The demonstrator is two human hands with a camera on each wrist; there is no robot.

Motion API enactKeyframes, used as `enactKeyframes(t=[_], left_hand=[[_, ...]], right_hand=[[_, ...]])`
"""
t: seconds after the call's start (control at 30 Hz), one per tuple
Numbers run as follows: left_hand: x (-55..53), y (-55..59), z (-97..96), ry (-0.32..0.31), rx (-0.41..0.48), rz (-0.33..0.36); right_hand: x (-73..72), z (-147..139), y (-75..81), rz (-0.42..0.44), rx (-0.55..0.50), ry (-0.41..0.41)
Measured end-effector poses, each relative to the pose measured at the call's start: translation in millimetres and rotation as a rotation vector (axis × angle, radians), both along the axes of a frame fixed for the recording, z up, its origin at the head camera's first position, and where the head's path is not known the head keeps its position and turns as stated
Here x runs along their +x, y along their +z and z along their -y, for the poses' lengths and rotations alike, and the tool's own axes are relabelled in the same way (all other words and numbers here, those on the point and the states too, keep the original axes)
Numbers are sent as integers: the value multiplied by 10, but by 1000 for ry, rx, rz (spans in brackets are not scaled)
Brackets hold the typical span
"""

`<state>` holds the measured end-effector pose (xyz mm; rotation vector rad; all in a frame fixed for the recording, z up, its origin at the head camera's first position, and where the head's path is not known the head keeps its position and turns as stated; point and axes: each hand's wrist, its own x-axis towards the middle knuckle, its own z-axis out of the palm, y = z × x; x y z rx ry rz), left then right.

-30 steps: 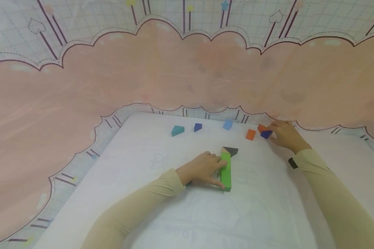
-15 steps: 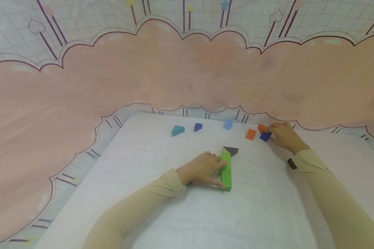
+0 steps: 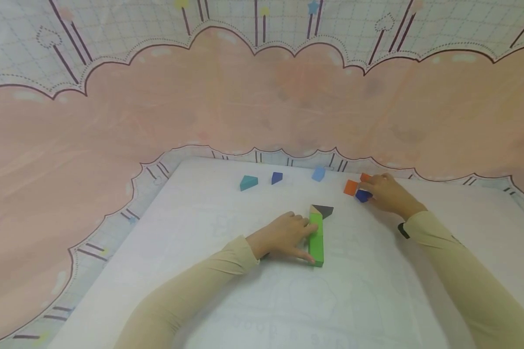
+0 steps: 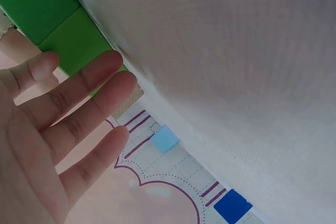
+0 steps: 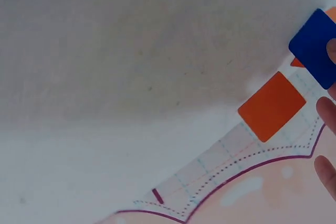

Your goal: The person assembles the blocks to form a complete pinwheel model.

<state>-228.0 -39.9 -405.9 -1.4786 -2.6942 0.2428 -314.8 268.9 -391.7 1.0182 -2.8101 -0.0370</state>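
Note:
In the head view my left hand [image 3: 284,236] rests with straight fingers against two green blocks [image 3: 316,251] lined up end to end. The left wrist view shows its fingers [image 4: 79,124] spread beside the lighter green block [image 4: 79,40]. Beyond the green pair sit a pale wood-coloured piece [image 3: 315,210] and a dark grey angled block [image 3: 325,212]. My right hand [image 3: 389,196] pinches a dark blue block [image 3: 363,196] near the table's far side. Only fingertips and part of this blue block [image 5: 315,45] show in the right wrist view.
Beside the right hand lie an orange block [image 3: 351,187] and another orange block [image 3: 365,177], partly covered. Along the far edge are a light blue block [image 3: 318,174], a dark blue block [image 3: 277,178] and a teal block [image 3: 248,182]. A patterned cloth [image 3: 262,102] hangs behind the white table [image 3: 192,208].
The right hand has moved left and slightly nearer with the blue block, which has turned, beside the orange blocks. The left hand and green blocks have stayed put.

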Motion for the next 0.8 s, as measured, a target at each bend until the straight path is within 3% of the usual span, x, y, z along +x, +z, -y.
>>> enactKeyframes(t=[0.13,0.23,0.63,0.8], left_hand=[[0,3,1,-2,2,-11],[-1,-1,1,-3,6,-21],[-28,-58,-4,23,0,0],[-29,-55,-8,25,5,7]], right_hand=[[-4,-10,-47,-93,45,84],[-1,-18,-65,-108,55,107],[39,111,-37,38,64,48],[40,185,-23,57,71,55]])
